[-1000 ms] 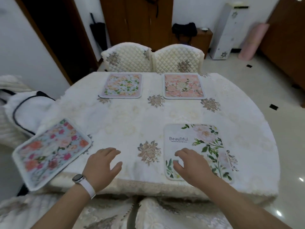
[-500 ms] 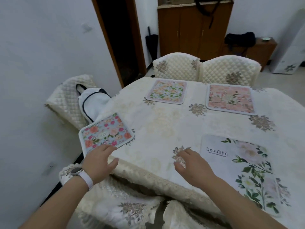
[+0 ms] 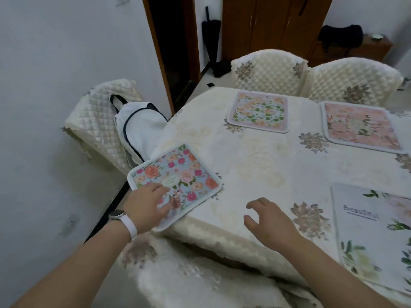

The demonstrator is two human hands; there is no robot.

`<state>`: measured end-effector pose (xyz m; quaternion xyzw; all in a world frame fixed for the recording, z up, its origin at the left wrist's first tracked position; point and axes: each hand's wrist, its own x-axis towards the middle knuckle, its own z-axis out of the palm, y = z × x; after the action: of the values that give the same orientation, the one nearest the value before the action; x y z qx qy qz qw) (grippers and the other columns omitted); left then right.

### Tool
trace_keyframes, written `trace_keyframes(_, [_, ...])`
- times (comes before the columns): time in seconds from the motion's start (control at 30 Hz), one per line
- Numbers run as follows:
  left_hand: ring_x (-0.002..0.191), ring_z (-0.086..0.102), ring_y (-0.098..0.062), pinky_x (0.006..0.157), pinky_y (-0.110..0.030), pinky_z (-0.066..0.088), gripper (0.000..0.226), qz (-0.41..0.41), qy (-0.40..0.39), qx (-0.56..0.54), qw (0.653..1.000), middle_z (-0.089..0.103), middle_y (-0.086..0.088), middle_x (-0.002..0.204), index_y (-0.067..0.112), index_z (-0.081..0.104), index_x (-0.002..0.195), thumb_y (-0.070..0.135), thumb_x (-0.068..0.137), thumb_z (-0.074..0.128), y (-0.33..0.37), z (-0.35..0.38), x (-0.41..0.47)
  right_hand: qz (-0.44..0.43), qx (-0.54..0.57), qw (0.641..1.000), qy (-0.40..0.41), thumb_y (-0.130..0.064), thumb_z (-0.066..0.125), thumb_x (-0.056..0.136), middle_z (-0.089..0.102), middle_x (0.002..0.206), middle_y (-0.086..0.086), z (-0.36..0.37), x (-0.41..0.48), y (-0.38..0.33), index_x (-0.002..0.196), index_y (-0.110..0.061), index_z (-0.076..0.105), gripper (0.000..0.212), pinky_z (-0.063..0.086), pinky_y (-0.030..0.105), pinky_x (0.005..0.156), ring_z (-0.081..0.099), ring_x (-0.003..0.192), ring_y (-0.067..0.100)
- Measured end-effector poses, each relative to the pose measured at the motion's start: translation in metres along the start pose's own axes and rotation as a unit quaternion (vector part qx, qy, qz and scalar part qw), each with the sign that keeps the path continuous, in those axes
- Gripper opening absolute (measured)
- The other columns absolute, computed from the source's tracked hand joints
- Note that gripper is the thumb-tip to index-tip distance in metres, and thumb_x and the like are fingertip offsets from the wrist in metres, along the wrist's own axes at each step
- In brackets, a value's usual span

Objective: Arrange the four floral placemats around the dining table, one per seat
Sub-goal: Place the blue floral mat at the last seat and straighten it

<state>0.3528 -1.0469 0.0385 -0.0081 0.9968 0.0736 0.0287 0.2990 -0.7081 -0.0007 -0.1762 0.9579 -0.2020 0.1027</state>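
Note:
A blue floral placemat (image 3: pixel 178 181) lies skewed at the table's left corner, partly overhanging the edge. My left hand (image 3: pixel 145 206) rests on its near corner, fingers spread flat, thumb at the mat's edge. My right hand (image 3: pixel 269 221) hovers open over the bare cream tablecloth (image 3: pixel 266 156), holding nothing. A white placemat with green leaves (image 3: pixel 373 230) lies at the near right. A pink-bordered orange-flower placemat (image 3: pixel 259 112) and a peach-pink placemat (image 3: pixel 360 127) lie at the far side, each before a chair.
Two quilted cream chairs (image 3: pixel 270 72) (image 3: pixel 353 78) stand behind the table. A third quilted chair (image 3: pixel 97 110) with a white backpack (image 3: pixel 138 127) stands at the left by the wall. A cushioned chair seat (image 3: pixel 200 281) is below me.
The view has swung left. My left hand has reached onto the blue placemat's near corner. My right hand has left the white placemat and moved left over the tablecloth.

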Motion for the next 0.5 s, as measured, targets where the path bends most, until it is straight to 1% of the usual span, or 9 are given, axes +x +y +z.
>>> trace_keyframes(0.13, [0.103, 0.059, -0.023, 0.082, -0.038, 0.050, 0.045, 0.036, -0.024, -0.024, 0.999, 0.063, 0.000, 0.118, 0.022, 0.061, 0.118, 0.047, 0.083, 0.046, -0.069, 0.013, 0.023, 0.028, -0.009, 1.000, -0.010, -0.050, 0.045, 0.091, 0.052, 0.131, -0.012, 0.034, 0.027, -0.060, 0.129, -0.030, 0.053, 0.044, 0.040, 0.026, 0.077, 0.050, 0.113, 0.011])
trace_keyframes(0.27, [0.105, 0.056, -0.019, 0.082, -0.037, 0.048, 0.046, 0.052, -0.034, -0.034, 0.997, 0.062, 0.004, 0.120, 0.026, 0.060, 0.118, 0.051, 0.085, 0.040, -0.121, 0.022, 0.044, 0.053, -0.021, 0.998, -0.029, -0.050, 0.046, 0.091, 0.053, 0.130, -0.011, 0.058, 0.039, -0.100, 0.130, -0.030, 0.052, 0.045, 0.041, 0.026, 0.078, 0.050, 0.113, 0.012])
trace_keyframes(0.3, [0.107, 0.056, -0.019, 0.084, -0.037, 0.048, 0.048, 0.051, -0.036, -0.040, 0.997, 0.062, 0.004, 0.121, 0.026, 0.060, 0.117, 0.052, 0.083, 0.038, -0.128, 0.024, 0.048, 0.058, -0.022, 0.997, -0.037, -0.051, 0.046, 0.091, 0.053, 0.130, -0.011, 0.061, 0.040, -0.104, 0.131, -0.030, 0.052, 0.046, 0.041, 0.027, 0.079, 0.050, 0.114, 0.012])
trace_keyframes(0.37, [0.114, 0.053, -0.020, 0.090, -0.039, 0.046, 0.054, 0.048, -0.057, -0.048, 0.996, 0.059, 0.004, 0.128, 0.027, 0.057, 0.123, 0.054, 0.082, 0.036, -0.144, 0.027, 0.060, 0.072, -0.022, 0.996, -0.053, -0.051, 0.046, 0.091, 0.052, 0.131, -0.010, 0.069, 0.048, -0.114, 0.132, -0.030, 0.051, 0.046, 0.040, 0.027, 0.080, 0.049, 0.116, 0.013])
trace_keyframes(0.43, [0.119, 0.049, -0.020, 0.093, -0.039, 0.043, 0.054, 0.046, -0.081, -0.039, 0.995, 0.054, 0.004, 0.134, 0.028, 0.050, 0.131, 0.055, 0.084, 0.040, -0.157, 0.036, 0.073, 0.088, -0.020, 0.994, -0.067, -0.052, 0.046, 0.091, 0.052, 0.131, -0.011, 0.077, 0.056, -0.123, 0.132, -0.030, 0.051, 0.046, 0.041, 0.027, 0.081, 0.049, 0.116, 0.012])
trace_keyframes(0.5, [0.122, 0.047, -0.021, 0.094, -0.039, 0.042, 0.052, 0.036, -0.093, -0.031, 0.994, 0.052, 0.004, 0.136, 0.028, 0.048, 0.133, 0.051, 0.086, 0.046, -0.164, 0.046, 0.086, 0.105, -0.010, 0.991, -0.082, -0.051, 0.047, 0.091, 0.052, 0.128, -0.010, 0.087, 0.066, -0.131, 0.130, -0.030, 0.051, 0.045, 0.043, 0.028, 0.082, 0.049, 0.115, 0.012])
